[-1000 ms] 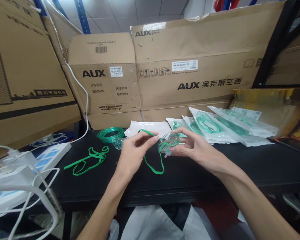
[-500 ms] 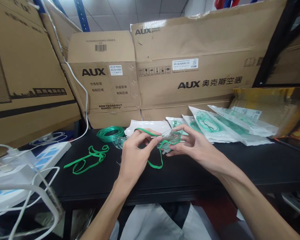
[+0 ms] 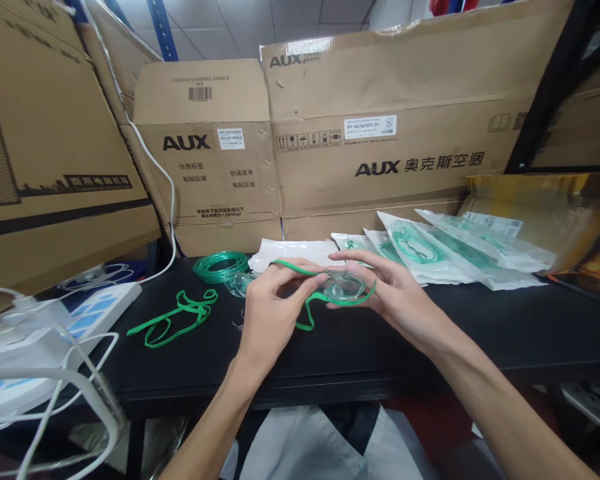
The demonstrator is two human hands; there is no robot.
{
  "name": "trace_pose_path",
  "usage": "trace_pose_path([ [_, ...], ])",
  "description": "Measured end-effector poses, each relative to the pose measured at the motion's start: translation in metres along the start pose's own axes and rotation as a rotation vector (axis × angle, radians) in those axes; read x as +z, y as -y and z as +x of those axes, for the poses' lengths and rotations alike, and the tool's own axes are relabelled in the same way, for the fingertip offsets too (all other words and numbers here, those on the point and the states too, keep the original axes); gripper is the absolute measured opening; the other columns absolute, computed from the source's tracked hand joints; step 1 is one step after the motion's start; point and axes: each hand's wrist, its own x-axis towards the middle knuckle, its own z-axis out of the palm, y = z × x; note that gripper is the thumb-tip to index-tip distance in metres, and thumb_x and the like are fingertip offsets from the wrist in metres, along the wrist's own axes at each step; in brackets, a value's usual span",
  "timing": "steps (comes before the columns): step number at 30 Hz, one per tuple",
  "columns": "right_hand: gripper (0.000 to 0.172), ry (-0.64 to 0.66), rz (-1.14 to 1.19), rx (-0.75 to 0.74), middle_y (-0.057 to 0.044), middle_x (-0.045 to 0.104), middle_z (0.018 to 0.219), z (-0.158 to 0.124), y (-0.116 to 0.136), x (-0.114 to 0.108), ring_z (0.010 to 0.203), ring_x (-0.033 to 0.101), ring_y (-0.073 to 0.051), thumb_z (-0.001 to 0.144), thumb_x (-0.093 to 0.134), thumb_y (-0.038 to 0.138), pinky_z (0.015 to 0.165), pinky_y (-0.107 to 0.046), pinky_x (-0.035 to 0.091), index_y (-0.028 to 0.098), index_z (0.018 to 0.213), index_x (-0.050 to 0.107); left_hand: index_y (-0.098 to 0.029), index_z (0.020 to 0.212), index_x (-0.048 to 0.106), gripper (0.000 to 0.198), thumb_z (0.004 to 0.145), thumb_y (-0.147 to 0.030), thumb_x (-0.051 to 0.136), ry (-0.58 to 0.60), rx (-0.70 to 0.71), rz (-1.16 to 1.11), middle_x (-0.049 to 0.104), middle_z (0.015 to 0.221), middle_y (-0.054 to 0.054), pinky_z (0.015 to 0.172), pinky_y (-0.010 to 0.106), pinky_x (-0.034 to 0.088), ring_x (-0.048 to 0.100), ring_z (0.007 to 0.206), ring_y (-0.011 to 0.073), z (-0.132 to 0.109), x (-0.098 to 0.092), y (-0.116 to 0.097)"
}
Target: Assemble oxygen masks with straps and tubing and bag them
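Between my hands is a clear plastic oxygen mask (image 3: 344,285), above the black tabletop. My left hand (image 3: 270,307) pinches its left edge with thumb and fingers. A green elastic strap (image 3: 306,323) runs over those fingers, hangs in a loop below and crosses the mask's near rim. My right hand (image 3: 395,287) grips the mask's right side, its fingers curved behind and partly hidden. To the left lie loose green straps (image 3: 183,317), a coil of green tubing (image 3: 221,267) and a clear plastic piece (image 3: 237,285), partly behind my left hand.
Several white pouches (image 3: 420,250) with green contents lie at the back right, near a brown carton (image 3: 540,213). Tall cardboard panels (image 3: 320,167) stand along the back. A white power strip (image 3: 105,310) with cables occupies the left. The black table (image 3: 370,360) has its front edge close to me.
The mask has turned in my hands, its opening now facing up more. The strap's hanging loop has risen and its end reaches my right fingers. My right index finger has extended leftward.
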Motion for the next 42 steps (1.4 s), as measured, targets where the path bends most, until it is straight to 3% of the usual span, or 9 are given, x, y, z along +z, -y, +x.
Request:
trace_pose_path([
  [5, 0.023, -0.071, -0.139, 0.011, -0.005, 0.078, 0.106, 0.003, -0.004, 0.003, 0.097, 0.068, -0.021, 0.090, 0.076, 0.043, 0.075, -0.029, 0.055, 0.025, 0.103, 0.082, -0.024, 0.097, 0.082, 0.009, 0.088, -0.024, 0.079, 0.019, 0.028, -0.003, 0.075, 0.105, 0.003, 0.090, 0.030, 0.060, 0.071, 0.101, 0.0195, -0.001, 0.002, -0.001],
  [10, 0.019, -0.129, -0.213, -0.076, -0.005, 0.080, 0.108, 0.004, -0.003, 0.002, 0.090, 0.069, -0.020, 0.087, 0.079, 0.041, 0.068, -0.028, 0.050, 0.024, 0.093, 0.082, -0.026, 0.099, 0.083, 0.011, 0.089, -0.026, 0.079, 0.055, 0.003, -0.016, 0.076, 0.107, 0.003, 0.094, 0.032, 0.058, 0.071, 0.105, 0.0209, -0.001, 0.003, -0.003],
  [17, 0.008, -0.186, -0.358, -0.282, -0.005, 0.078, 0.113, 0.001, -0.002, 0.007, 0.115, 0.069, -0.024, 0.093, 0.074, 0.029, 0.099, -0.036, 0.053, 0.024, 0.088, 0.078, -0.029, 0.122, 0.076, 0.030, 0.094, -0.039, 0.072, 0.201, -0.236, -0.123, 0.076, 0.120, 0.003, 0.089, 0.033, 0.057, 0.070, 0.106, 0.0231, -0.004, 0.004, -0.010],
  [20, 0.007, -0.186, -0.411, -0.303, -0.006, 0.075, 0.121, -0.002, -0.002, 0.011, 0.121, 0.066, -0.025, 0.095, 0.070, 0.027, 0.098, -0.037, 0.055, 0.026, 0.093, 0.077, -0.029, 0.123, 0.074, 0.032, 0.092, -0.040, 0.073, 0.244, -0.238, -0.084, 0.075, 0.120, 0.004, 0.087, 0.033, 0.056, 0.069, 0.105, 0.0240, -0.004, 0.005, -0.013],
  [25, 0.011, -0.158, -0.547, -0.347, -0.006, 0.070, 0.128, -0.006, 0.000, 0.013, 0.126, 0.063, -0.026, 0.098, 0.065, 0.026, 0.099, -0.040, 0.056, 0.028, 0.096, 0.075, -0.026, 0.110, 0.074, 0.021, 0.093, -0.037, 0.072, 0.212, -0.203, -0.012, 0.074, 0.110, 0.002, 0.070, 0.028, 0.049, 0.065, 0.084, 0.0177, -0.004, 0.005, -0.013],
  [29, 0.011, -0.151, -0.617, -0.358, -0.005, 0.069, 0.129, -0.007, 0.003, 0.011, 0.126, 0.062, -0.026, 0.099, 0.063, 0.026, 0.092, -0.038, 0.060, 0.028, 0.095, 0.072, -0.026, 0.106, 0.072, 0.015, 0.093, -0.034, 0.072, 0.207, -0.172, 0.036, 0.073, 0.109, 0.001, 0.067, 0.027, 0.044, 0.061, 0.082, 0.0155, -0.003, 0.004, -0.014],
  [32, 0.010, -0.206, -0.631, -0.389, -0.006, 0.070, 0.127, -0.008, 0.009, 0.007, 0.125, 0.063, -0.027, 0.099, 0.063, 0.025, 0.089, -0.037, 0.061, 0.027, 0.093, 0.070, -0.026, 0.103, 0.073, 0.012, 0.092, -0.032, 0.072, 0.182, -0.150, 0.071, 0.072, 0.106, -0.001, 0.068, 0.027, 0.042, 0.057, 0.077, 0.0136, -0.002, 0.002, -0.014],
  [42, 0.005, -0.426, -0.653, -0.481, -0.006, 0.074, 0.117, -0.009, 0.029, -0.020, 0.122, 0.066, -0.028, 0.096, 0.069, 0.025, 0.103, -0.045, 0.056, 0.026, 0.092, 0.072, -0.025, 0.100, 0.074, 0.014, 0.091, -0.035, 0.073, 0.125, -0.146, 0.116, 0.071, 0.095, 0.001, 0.064, 0.029, 0.039, 0.055, 0.072, 0.0151, 0.003, -0.009, -0.007],
])
